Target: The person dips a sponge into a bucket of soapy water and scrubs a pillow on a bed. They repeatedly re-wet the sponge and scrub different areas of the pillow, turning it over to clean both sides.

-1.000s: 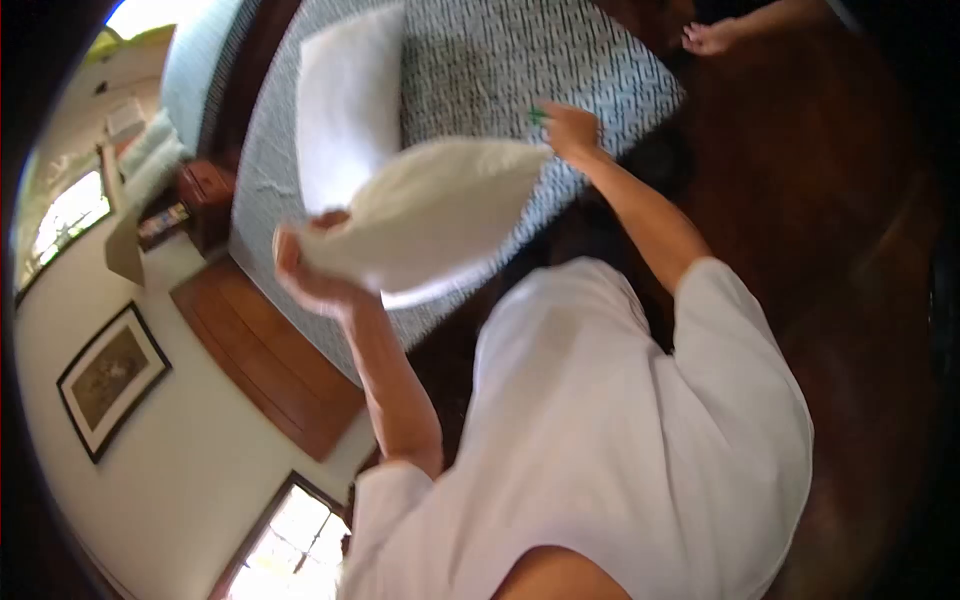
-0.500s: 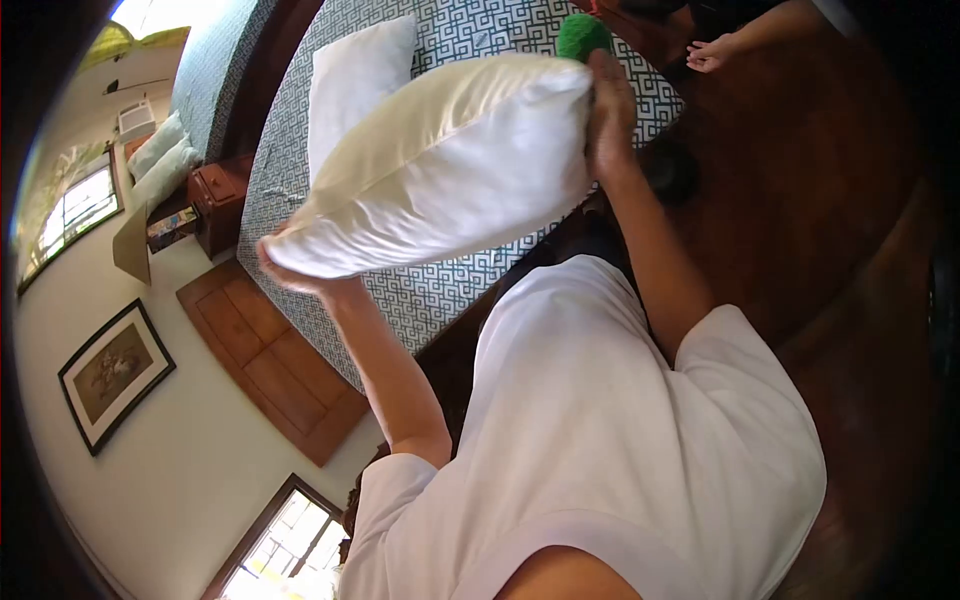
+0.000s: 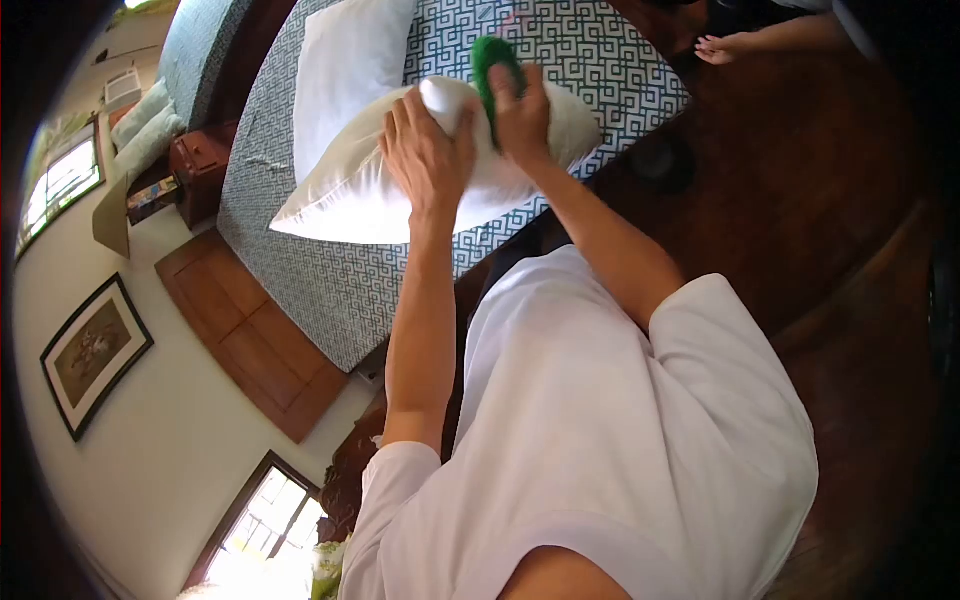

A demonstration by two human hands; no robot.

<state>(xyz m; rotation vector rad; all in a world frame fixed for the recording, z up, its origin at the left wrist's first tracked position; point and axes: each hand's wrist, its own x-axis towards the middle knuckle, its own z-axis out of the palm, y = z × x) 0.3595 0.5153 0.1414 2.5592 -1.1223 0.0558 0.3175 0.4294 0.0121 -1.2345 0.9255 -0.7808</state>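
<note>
A plump white pillow [image 3: 340, 190] lies on the bed, partly covered by both of my hands. My left hand [image 3: 428, 155] grips its upper side, with a bright bulge of the fabric between the thumb and fingers. In my right hand [image 3: 523, 118] is a green fuzzy oval pad [image 3: 491, 62], held at the pillow close to my left hand. The pad's lower end is hidden behind my fingers and slightly blurred. Behind these, a second white pillow [image 3: 345, 62] lies flat on the patterned bedsheet [image 3: 320, 280].
Another person's hand [image 3: 722, 48] shows at the upper right, beyond the bed corner. A wooden nightstand [image 3: 200, 165] stands beside the bed at the left. Dark reddish floor [image 3: 800, 180] runs along the right. A framed picture [image 3: 97, 355] hangs on the wall.
The pillow has gone from being held up at both ends to resting on the bed. My left hand moved from its left end to its top; my right hand moved inward with the green pad.
</note>
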